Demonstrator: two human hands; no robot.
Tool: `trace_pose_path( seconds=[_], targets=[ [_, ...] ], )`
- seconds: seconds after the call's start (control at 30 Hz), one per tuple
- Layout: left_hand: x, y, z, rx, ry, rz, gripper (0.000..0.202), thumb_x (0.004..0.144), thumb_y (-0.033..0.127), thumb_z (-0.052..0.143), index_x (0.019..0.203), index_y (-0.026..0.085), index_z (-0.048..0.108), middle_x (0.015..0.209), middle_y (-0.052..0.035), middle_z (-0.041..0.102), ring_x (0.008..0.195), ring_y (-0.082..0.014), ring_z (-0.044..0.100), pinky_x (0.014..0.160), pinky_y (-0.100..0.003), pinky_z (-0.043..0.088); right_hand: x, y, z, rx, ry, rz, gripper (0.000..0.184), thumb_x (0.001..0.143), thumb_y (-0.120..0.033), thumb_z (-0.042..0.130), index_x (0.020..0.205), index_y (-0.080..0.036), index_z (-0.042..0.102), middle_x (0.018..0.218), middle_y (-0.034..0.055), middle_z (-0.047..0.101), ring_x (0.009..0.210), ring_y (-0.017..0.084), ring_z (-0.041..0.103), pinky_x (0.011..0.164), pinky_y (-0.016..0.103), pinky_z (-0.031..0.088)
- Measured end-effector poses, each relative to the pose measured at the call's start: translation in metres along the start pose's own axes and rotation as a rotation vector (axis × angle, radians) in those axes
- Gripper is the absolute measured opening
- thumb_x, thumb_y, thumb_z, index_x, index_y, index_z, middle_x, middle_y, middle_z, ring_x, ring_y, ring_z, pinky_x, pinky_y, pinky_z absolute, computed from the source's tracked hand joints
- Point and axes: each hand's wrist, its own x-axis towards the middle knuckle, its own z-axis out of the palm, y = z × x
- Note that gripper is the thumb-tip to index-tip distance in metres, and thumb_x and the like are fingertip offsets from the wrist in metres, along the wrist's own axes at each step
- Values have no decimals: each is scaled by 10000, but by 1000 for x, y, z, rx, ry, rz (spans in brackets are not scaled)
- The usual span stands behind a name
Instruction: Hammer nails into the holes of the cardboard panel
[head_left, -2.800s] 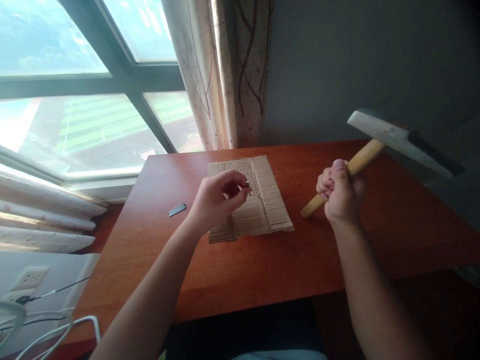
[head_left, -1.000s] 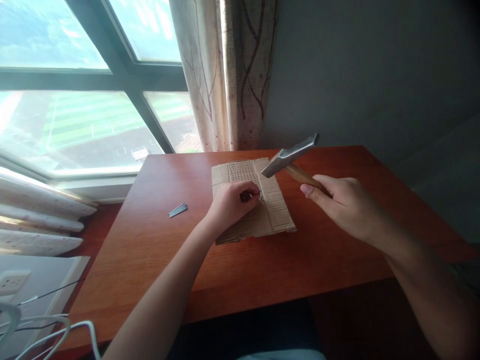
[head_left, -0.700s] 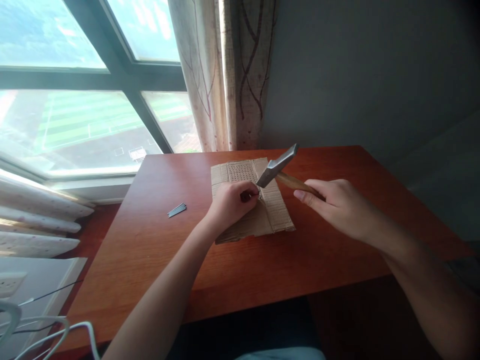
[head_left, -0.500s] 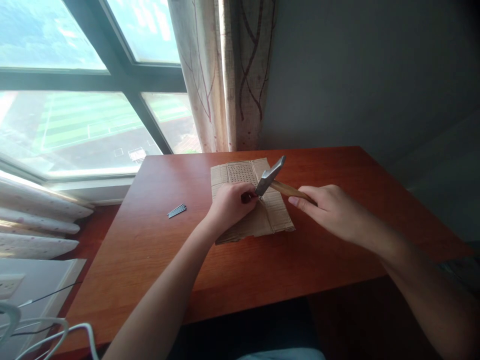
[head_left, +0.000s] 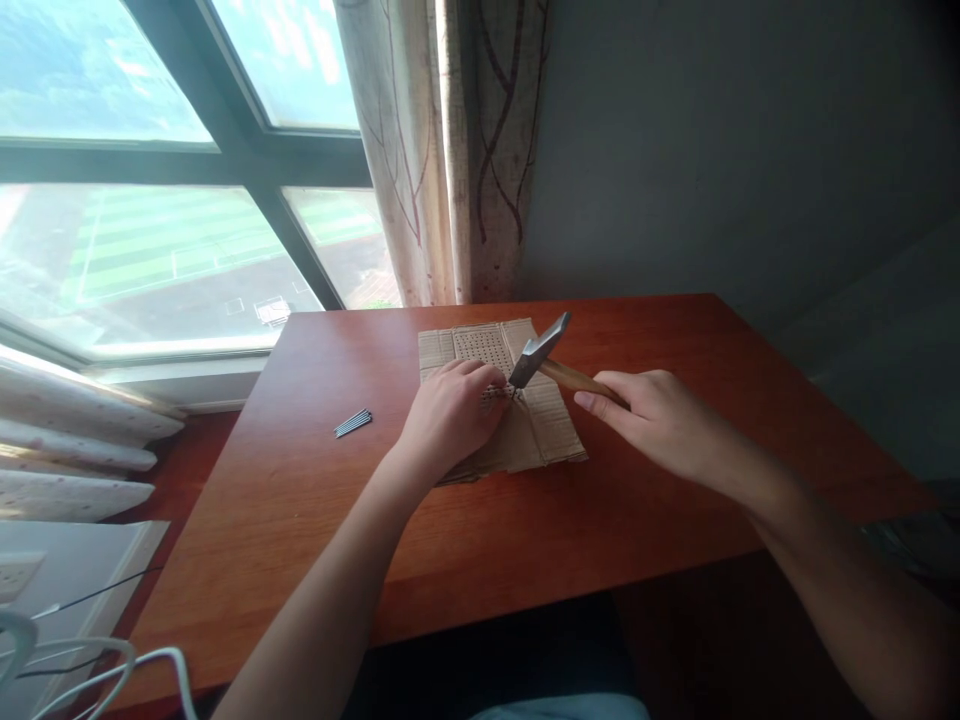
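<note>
My right hand [head_left: 645,410] is wrapped round the wooden handle of a hammer [head_left: 545,348]. The hammer's metal head is tilted, its lower face at or just above a small nail [head_left: 517,393] standing in the cardboard [head_left: 551,425]; contact is unclear. Just left of that nail, my left hand [head_left: 454,410] rests on the cardboard, thumb and index finger apart, with nothing visible between them. Rows of small holes [head_left: 484,348] mark the cardboard's far part. Several loose nails [head_left: 353,423] lie in a small bunch to the left.
Everything lies on a reddish-brown wooden table [head_left: 660,520]. A window [head_left: 172,250] and a patterned curtain [head_left: 420,150] stand behind it, with a grey wall [head_left: 712,150] at the right. White cables [head_left: 97,655] hang near the lower left edge.
My left thumb and index finger have spread and drawn back left from the nail they were pinched around. The hammer has stayed nearly in place over it.
</note>
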Motion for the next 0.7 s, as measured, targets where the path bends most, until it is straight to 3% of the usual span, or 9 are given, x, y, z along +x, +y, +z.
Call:
trace_pose_path(
  seconds=[0.13,0.3,0.7],
  targets=[
    [-2,-4,-2,94,-5,17,119,846,271,638,945,231,691,1060,-75,669,1000,-268,617,882,-417,484,-1,1,1,3,25,-19,455,968,-527,476,639,-215,431,538,-24,501,481,117,436,487,277,250],
    [-1,-7,-3,63,-33,7,142,838,291,636,957,228,682,1076,-74,648,1025,-274,607,889,-423,485,1,2,7,-19,-44,8,436,968,-520,471,653,-218,458,570,-17,534,509,130,473,501,278,264],
    [-3,-11,0,40,-7,17,149,839,298,645,975,244,673,1098,-68,643,1047,-274,599,907,-429,475,1,1,12,-40,-36,-3,429,976,-515,450,665,-220,458,589,-8,560,528,142,482,523,292,240]
  ],
)
